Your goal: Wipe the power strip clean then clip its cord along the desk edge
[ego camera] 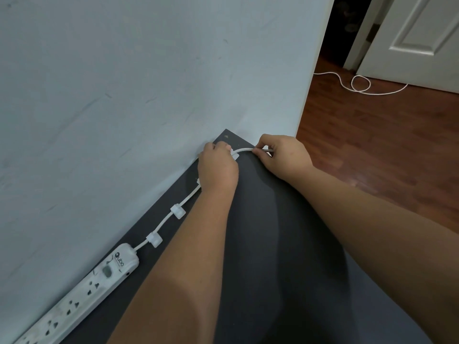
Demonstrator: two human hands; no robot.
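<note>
A white power strip [82, 291] lies along the wall on the dark grey desk [273, 244], at the lower left. Its white cord [164, 220] runs up the wall edge through two white clips [154, 239] [177, 211]. Near the desk's far corner my left hand [217, 170] presses down on the cord at a third clip [234, 156], mostly hidden under the fingers. My right hand [280, 155] pinches the cord just past that clip, where it bends toward the desk's right edge.
A pale wall [149, 83] borders the desk on the left. Beyond the desk's right edge is a wooden floor [372, 145], where more white cord [360, 83] loops in front of a white door [422, 40].
</note>
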